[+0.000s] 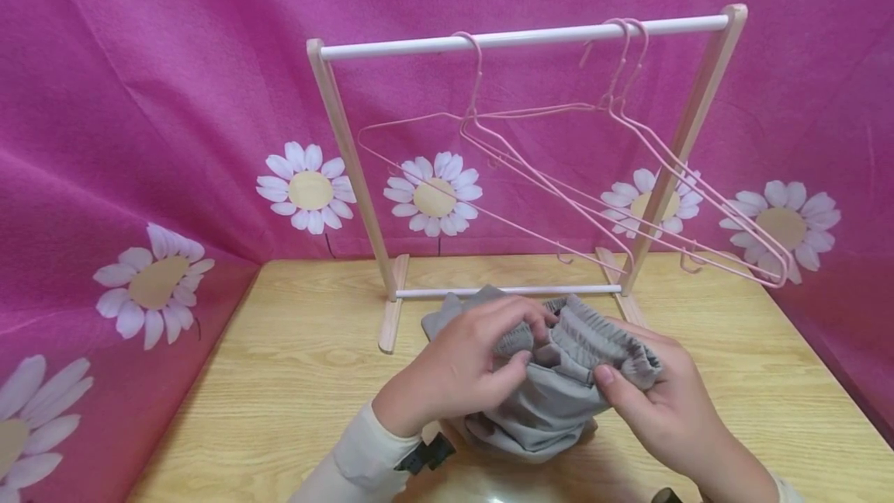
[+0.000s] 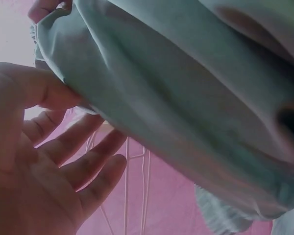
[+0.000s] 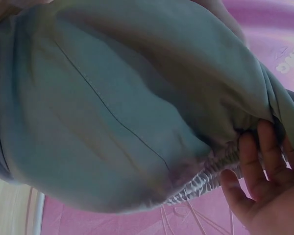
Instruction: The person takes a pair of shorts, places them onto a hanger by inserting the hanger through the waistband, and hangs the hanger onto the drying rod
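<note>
A pair of grey pants (image 1: pixel 538 410) with a gathered elastic waistband (image 1: pixel 594 332) is bunched up over the table, its waist opening facing up. My right hand (image 1: pixel 663 394) grips the waistband at its right side, thumb on the near face and fingers behind. At the left of the opening is my left hand (image 1: pixel 468 363), fingers loosely bent and thumb apart from them, tips right at the cloth. In the left wrist view its thumb touches the edge of the fabric (image 2: pixel 152 98) while the other fingers spread below. A seam runs down the pants (image 3: pixel 108 107) in the right wrist view.
Behind the pants stands a small wooden rack with a white rail (image 1: pixel 531 37). Several pink wire hangers (image 1: pixel 545 169) hang from it, some reaching out toward me. The wood-grain table (image 1: pixel 279 379) is backed by a pink cloth (image 1: pixel 209 60) with white daisies.
</note>
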Demonstrator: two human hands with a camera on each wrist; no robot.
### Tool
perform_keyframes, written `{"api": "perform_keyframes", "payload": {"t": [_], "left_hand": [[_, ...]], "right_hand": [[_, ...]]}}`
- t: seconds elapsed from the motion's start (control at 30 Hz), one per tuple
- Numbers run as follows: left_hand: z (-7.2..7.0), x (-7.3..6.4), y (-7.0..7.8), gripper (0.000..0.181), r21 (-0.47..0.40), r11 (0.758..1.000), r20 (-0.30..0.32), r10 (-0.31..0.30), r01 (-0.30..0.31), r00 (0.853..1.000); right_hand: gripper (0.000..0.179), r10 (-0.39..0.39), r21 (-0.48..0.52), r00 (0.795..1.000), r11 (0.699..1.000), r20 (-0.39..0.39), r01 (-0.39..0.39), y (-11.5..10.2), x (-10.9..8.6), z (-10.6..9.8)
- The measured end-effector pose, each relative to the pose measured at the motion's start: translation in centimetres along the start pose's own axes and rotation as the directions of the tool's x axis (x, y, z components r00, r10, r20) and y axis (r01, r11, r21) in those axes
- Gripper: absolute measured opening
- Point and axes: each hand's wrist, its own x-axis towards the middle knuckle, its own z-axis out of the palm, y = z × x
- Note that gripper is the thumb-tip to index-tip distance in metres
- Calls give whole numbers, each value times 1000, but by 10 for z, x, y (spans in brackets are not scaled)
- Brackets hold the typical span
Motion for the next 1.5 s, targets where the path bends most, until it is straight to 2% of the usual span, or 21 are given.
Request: {"api": "perform_keyframes", "payload": {"t": [0.23,0.47,0.57,0.7,0.83,0.97,1.07,1.2,1.27,1.37,1.5], "left_hand": [[0,0,-5,23,-8,1000,22,-1,1,1000],[0,0,-9,22,-2,1000,55,-25,26,998],[-1,0,-12,19,13,999,90,-40,39,995],[-3,-1,-15,18,57,996,155,-81,73,985],[-4,-1,-19,21,107,991,214,-99,77,972],[-3,-1,-22,23,139,987,255,-119,85,960],[-4,-1,-23,24,167,979,276,-161,117,947],[-4,-1,-27,24,199,964,288,-230,176,930],[-4,-2,-29,24,211,958,283,-252,197,925],[-3,-2,-31,24,218,949,259,-281,227,924],[-3,-2,-34,26,220,945,220,-291,243,931]], "right_hand": [[51,13,97,1000,995,1,-13,1,-1,-3],[52,41,110,999,993,8,-41,-2,-1,-5],[51,23,123,1000,992,-3,-23,-1,-1,-5],[50,8,147,1000,989,-25,-4,1,-1,-5],[52,19,175,999,984,-32,-13,2,-3,-6],[53,29,190,999,982,-28,-23,1,-3,-8],[53,40,191,999,981,-26,-34,0,-3,-9],[56,39,209,999,978,-37,-31,-1,-4,-9],[56,27,231,999,973,-46,-16,0,-5,-9],[57,15,263,998,965,-54,0,-1,-6,-8],[59,17,276,999,961,-44,-4,-4,-6,-9]]}}
